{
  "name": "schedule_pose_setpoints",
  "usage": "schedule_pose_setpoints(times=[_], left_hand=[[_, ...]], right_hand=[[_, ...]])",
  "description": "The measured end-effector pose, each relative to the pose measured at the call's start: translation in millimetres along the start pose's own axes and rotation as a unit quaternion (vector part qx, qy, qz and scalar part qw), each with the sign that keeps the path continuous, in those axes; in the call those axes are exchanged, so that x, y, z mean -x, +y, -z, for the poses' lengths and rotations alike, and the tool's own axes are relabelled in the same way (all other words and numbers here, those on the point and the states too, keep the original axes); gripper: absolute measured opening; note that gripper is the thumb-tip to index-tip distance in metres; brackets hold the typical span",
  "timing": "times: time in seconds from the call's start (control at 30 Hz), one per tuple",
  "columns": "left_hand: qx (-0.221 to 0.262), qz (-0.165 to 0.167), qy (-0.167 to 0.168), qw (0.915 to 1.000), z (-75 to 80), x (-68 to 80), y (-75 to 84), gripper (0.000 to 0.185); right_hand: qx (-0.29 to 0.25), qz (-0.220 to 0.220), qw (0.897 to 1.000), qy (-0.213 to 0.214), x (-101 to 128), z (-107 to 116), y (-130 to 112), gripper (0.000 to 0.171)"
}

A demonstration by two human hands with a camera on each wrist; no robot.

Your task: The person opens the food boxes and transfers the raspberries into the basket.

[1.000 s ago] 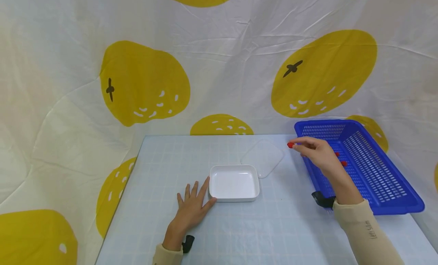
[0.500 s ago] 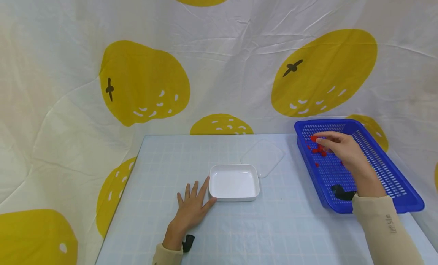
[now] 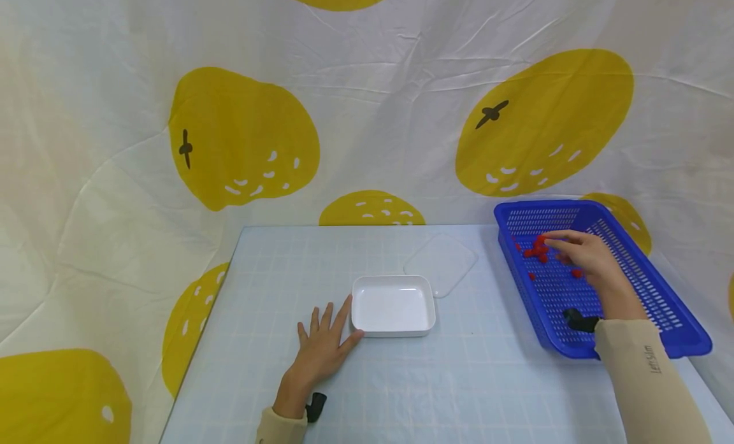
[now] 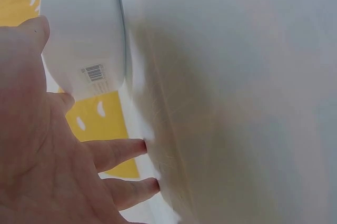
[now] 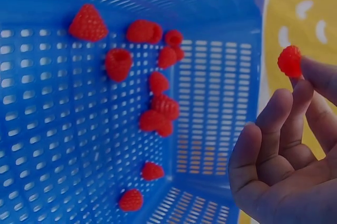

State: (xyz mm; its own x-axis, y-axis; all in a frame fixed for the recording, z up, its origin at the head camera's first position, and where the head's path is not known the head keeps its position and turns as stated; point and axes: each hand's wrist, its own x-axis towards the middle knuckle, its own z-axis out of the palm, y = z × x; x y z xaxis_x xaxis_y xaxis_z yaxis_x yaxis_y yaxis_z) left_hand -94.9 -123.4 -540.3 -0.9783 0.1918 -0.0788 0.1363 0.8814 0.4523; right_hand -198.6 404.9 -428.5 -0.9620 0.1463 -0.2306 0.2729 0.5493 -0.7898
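Right wrist view gives me one small, bumpy red raspberry [image 5: 290,60] pinched at my right hand's [image 3: 590,258] fingertips [image 5: 310,71], held above the perforated blue plastic basket [image 3: 648,285], at about two o'clock on the table. More loose raspberries [image 5: 158,113] lie on the basket floor. I judge this the picking step; next, a carry toward the shallow white rectangular tray [image 3: 427,304] at centre. My left hand [image 3: 321,348] lies flat, fingers spread, touching that tray's seven o'clock corner. A clear plastic lid [image 3: 440,264] sits beyond it.
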Motion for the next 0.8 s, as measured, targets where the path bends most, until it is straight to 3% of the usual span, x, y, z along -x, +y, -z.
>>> schedule_pose_setpoints(times=[0.4, 0.8], left_hand=[[-0.003, 0.000, 0.000, 1.0000, -1.2, -1.0, -0.9, 0.080], [0.005, -0.004, 0.002, 1.0000, -1.1, -1.8, -1.2, 0.080]], right_hand=[[0.000, 0.005, 1.000, -0.005, -5.7, -0.9, 13.9, 0.066], [-0.004, 0.013, 1.000, 0.005, 0.0, -1.7, 8.1, 0.056]])
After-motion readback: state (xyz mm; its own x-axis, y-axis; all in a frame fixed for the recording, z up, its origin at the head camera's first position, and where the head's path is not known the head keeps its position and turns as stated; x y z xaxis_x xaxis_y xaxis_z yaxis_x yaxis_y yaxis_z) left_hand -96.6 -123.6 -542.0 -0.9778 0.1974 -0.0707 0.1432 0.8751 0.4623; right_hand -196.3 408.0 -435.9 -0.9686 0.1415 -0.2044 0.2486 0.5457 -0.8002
